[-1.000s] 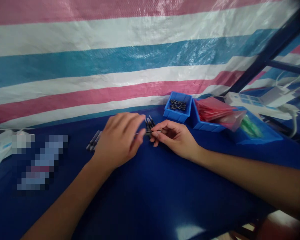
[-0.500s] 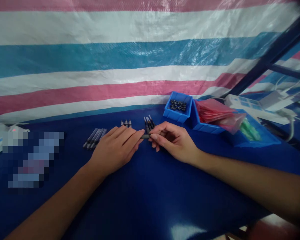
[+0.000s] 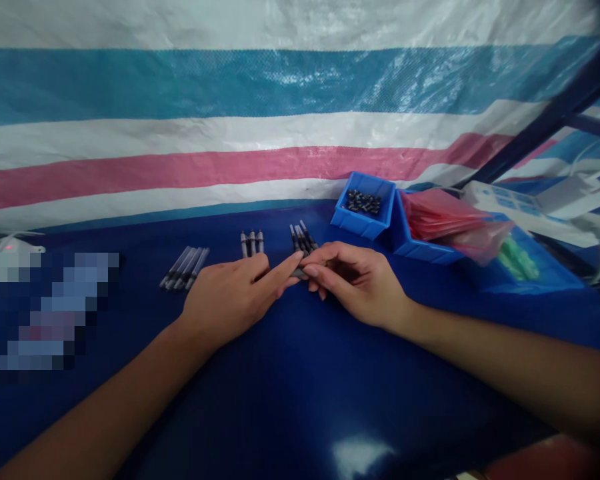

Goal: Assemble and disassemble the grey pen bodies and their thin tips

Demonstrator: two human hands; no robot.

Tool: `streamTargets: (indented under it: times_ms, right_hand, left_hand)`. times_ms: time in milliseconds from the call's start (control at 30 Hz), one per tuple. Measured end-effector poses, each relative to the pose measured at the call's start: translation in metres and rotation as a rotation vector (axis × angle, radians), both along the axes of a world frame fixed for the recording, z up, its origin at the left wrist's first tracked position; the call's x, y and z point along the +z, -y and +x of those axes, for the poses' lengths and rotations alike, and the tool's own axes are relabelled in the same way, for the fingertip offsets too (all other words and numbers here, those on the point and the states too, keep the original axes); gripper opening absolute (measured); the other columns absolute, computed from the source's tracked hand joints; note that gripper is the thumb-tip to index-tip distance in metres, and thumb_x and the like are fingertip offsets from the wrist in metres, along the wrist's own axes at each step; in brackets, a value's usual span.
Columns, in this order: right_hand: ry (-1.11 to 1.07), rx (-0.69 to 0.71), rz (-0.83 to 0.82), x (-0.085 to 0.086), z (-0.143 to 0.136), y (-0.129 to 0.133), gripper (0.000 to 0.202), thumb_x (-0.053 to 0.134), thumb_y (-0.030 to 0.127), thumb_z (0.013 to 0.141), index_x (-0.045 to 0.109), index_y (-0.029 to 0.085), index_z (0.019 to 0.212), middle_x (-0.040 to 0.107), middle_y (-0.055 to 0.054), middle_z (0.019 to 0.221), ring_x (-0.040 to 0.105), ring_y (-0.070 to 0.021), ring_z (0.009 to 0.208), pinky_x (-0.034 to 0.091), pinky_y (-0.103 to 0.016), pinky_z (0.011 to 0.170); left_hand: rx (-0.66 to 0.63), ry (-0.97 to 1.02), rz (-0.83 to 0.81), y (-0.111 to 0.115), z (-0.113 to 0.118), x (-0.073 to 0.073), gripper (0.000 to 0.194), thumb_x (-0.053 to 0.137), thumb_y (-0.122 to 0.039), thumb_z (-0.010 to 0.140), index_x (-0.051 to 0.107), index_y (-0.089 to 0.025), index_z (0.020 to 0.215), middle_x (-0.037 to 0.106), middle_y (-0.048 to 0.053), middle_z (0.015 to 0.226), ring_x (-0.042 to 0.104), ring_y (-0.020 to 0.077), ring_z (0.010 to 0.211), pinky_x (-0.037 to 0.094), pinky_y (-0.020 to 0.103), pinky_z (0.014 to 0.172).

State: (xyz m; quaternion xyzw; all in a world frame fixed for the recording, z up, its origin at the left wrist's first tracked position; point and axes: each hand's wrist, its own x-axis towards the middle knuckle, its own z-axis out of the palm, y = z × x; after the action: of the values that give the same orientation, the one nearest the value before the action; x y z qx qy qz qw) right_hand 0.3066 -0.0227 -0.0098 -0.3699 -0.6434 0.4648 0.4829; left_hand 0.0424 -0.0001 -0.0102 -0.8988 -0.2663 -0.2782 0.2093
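My left hand (image 3: 237, 287) and my right hand (image 3: 357, 283) meet over the middle of the blue table. Between their fingertips is a short dark-grey pen part (image 3: 299, 272), mostly covered by the fingers. Both hands pinch it, the left at its left end and the right at its right end. Just behind the right fingers lie several thin pen refills (image 3: 301, 235) with pale ends. Beyond my left hand are three grey-and-clear pen pieces (image 3: 253, 241) side by side. Left of that hand lies a row of clear pen barrels (image 3: 185, 267) with dark ends.
A blue bin (image 3: 363, 225) at the back right holds small black parts. Beside it, another blue bin (image 3: 425, 249) has red plastic bags (image 3: 445, 220), and green packets (image 3: 517, 259) lie farther right. A striped plastic sheet (image 3: 205, 160) hangs behind the table (image 3: 280, 387).
My view has tilted down slightly. The fingertips have drawn closer together, so less of the grey pen part shows. My left hand has shifted a little right, uncovering more of the three pen pieces.
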Motion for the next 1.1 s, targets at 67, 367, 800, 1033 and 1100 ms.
streamTargets:
  times_ms: [67,367,800,1033,1100]
  right_hand:
    - [0.001,-0.005,0.014,0.0,0.0,0.001,0.023,0.088,0.04,0.107,0.086,0.019,0.115,0.082,-0.003,0.085,0.075,-0.014,0.068,0.064,-0.026,0.062]
    - [0.038,-0.025,0.109,0.003,0.001,0.004,0.018,0.087,0.034,0.108,0.088,0.019,0.117,0.083,-0.004,0.093,0.078,-0.0135,0.071,0.065,-0.027,0.068]
    - [0.006,0.011,0.069,0.004,0.001,0.003,0.019,0.08,0.039,0.113,0.08,0.022,0.12,0.08,-0.001,0.09,0.075,-0.0127,0.068,0.061,-0.025,0.059]
    - [-0.028,-0.022,0.009,0.003,0.0,0.002,0.027,0.088,0.045,0.107,0.081,0.02,0.115,0.082,-0.002,0.085,0.076,-0.0143,0.066,0.061,-0.026,0.056]
    - [-0.048,-0.021,0.007,0.001,0.0,0.0,0.025,0.088,0.043,0.107,0.082,0.02,0.115,0.082,-0.002,0.082,0.076,-0.0143,0.065,0.062,-0.027,0.058]
  left_hand:
    - [0.009,0.003,0.003,-0.001,0.0,0.0,0.032,0.057,-0.034,0.125,0.072,-0.023,0.15,0.068,-0.003,0.079,0.064,0.017,0.06,0.033,0.035,0.052]
    - [0.001,-0.012,0.059,-0.001,0.0,0.006,0.035,0.053,-0.037,0.127,0.073,-0.017,0.147,0.071,-0.001,0.08,0.063,0.0157,0.057,0.035,0.035,0.05]
    - [-0.003,0.098,-0.014,0.005,0.007,0.01,0.023,0.053,-0.031,0.125,0.072,-0.017,0.124,0.083,0.004,0.098,0.079,0.0197,0.076,0.055,0.033,0.066]
    - [-0.047,0.107,-0.004,0.001,0.006,0.007,0.021,0.058,-0.032,0.125,0.072,-0.016,0.124,0.082,0.001,0.092,0.078,0.0182,0.071,0.053,0.032,0.064]
    - [-0.05,0.112,-0.008,-0.001,0.006,0.006,0.021,0.059,-0.032,0.125,0.072,-0.016,0.123,0.08,-0.001,0.088,0.077,0.0177,0.069,0.052,0.032,0.063]
